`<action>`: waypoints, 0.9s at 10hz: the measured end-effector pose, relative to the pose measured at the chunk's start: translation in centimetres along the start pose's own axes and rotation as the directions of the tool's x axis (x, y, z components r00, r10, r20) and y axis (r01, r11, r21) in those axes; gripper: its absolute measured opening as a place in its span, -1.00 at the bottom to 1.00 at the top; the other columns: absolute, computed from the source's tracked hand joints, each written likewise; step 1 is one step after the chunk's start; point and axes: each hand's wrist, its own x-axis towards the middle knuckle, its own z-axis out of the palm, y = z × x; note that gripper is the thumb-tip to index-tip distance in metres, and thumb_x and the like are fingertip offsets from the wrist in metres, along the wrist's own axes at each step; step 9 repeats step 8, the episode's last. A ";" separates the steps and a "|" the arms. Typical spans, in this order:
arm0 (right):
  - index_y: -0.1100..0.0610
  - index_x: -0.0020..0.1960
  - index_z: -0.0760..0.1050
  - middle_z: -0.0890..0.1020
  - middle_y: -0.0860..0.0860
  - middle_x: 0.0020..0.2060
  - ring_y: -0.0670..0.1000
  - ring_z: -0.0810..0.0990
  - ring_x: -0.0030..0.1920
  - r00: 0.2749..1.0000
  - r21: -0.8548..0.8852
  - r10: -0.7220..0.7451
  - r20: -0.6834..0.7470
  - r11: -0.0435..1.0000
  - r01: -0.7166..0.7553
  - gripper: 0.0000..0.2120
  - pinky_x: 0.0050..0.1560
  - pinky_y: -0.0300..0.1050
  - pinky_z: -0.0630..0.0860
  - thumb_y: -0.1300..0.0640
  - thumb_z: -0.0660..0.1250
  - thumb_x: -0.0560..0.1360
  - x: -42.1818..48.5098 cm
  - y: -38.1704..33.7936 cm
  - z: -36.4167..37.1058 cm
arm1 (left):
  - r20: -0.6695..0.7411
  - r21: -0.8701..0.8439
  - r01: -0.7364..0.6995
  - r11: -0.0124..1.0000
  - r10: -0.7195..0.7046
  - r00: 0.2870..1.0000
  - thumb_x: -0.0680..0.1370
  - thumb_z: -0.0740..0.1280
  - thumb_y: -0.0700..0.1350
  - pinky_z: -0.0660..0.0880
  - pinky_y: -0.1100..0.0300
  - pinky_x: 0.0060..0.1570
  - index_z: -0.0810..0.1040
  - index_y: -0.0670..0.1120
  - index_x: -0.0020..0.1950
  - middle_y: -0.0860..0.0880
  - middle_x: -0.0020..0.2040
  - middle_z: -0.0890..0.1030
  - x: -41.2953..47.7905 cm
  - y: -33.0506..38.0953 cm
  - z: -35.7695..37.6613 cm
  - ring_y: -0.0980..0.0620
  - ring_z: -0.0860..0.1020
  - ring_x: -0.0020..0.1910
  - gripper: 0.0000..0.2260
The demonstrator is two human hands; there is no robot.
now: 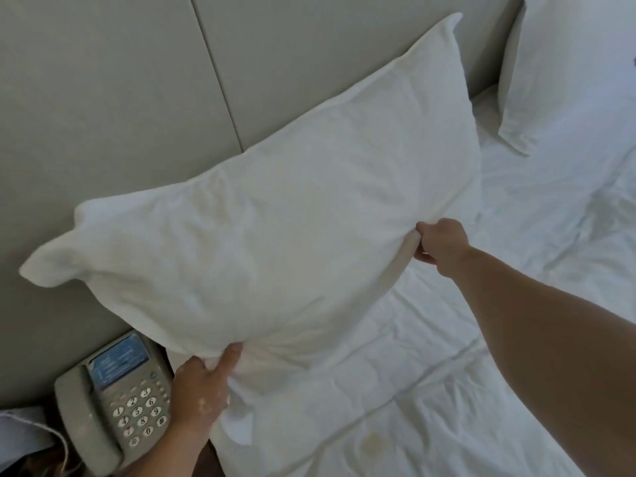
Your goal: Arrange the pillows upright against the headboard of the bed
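A large white pillow [275,208] is held up over the head end of the bed, tilted, with its upper edge close to the grey padded headboard [120,98]. My left hand [203,383] grips the pillow's lower corner near the bed's left edge. My right hand [440,244] pinches its lower right edge. A second white pillow [564,63] stands upright against the headboard at the top right.
The bed [447,373] is covered by a wrinkled white sheet with a faint stain near the front. A grey desk telephone [113,401] with keypad sits on the bedside surface at lower left, just beside my left hand.
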 end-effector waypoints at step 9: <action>0.16 0.04 0.61 0.73 0.12 -0.07 0.08 0.76 -0.15 0.981 -0.186 0.078 0.178 0.982 -0.044 -0.84 -0.03 0.04 0.66 0.07 0.41 0.57 -24.2 13.8 -16.2 | 0.440 0.079 0.219 0.972 -0.232 0.868 0.32 0.50 0.21 0.43 -0.11 0.34 0.49 -0.05 0.34 -0.06 0.28 0.57 -10.3 0.0 -2.6 -0.07 0.52 0.29 -0.33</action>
